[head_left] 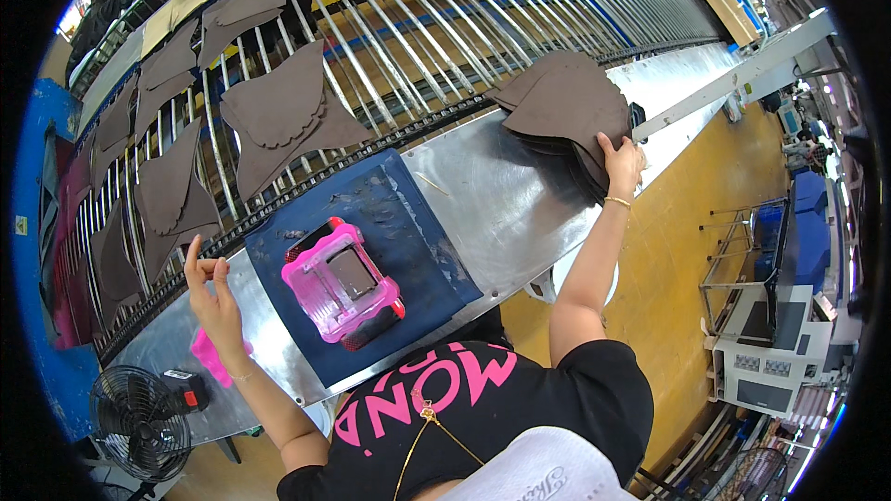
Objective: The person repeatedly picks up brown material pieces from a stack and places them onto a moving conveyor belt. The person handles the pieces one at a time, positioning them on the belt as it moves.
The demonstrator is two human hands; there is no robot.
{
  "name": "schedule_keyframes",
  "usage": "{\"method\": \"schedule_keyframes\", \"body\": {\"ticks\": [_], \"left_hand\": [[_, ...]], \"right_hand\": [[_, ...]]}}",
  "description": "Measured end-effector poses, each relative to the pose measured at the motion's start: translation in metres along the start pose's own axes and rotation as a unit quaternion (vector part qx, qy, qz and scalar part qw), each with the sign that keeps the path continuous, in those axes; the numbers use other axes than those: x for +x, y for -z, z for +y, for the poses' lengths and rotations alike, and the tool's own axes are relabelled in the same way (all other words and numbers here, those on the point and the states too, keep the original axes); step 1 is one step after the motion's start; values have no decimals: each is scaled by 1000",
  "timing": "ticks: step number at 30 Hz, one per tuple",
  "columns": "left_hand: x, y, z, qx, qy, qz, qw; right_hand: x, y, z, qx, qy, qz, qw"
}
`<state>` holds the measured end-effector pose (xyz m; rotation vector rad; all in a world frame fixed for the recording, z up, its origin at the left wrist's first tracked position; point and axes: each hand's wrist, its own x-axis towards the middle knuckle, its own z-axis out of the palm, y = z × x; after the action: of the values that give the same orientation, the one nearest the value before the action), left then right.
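My right hand grips the near right edge of a stack of flat, dark brown cut pieces on the metal table. The pieces are fanned out a little; their material cannot be made out for certain. Raised beside the roller conveyor, my left hand holds nothing, its fingers apart. Between my arms lies a dark blue mat. On it sits a pink car-shaped tray with black wheels and a dark grey block inside. A bright pink cloth lies by my left wrist.
A roller conveyor runs along the table's far side, carrying several overlapping brown pieces. A black fan stands at the lower left. A metal arm reaches over the table's right part. Machines stand on the yellow floor at right.
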<state>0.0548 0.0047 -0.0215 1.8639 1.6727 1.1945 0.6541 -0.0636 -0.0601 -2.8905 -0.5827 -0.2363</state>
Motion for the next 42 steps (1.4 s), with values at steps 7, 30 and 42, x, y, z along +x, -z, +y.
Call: {"method": "schedule_keyframes", "body": {"ticks": [7, 30, 42], "left_hand": [[-5, -3, 17, 5, 5, -19, 1000], [-6, 101, 36, -180, 41, 83, 979], [-40, 112, 24, -84, 131, -114, 981]], "right_hand": [[11, 2, 7, 23, 107, 74, 991], [-249, 110, -189, 473, 601, -388, 514], [-236, 96, -172, 391, 733, -259, 492]]}}
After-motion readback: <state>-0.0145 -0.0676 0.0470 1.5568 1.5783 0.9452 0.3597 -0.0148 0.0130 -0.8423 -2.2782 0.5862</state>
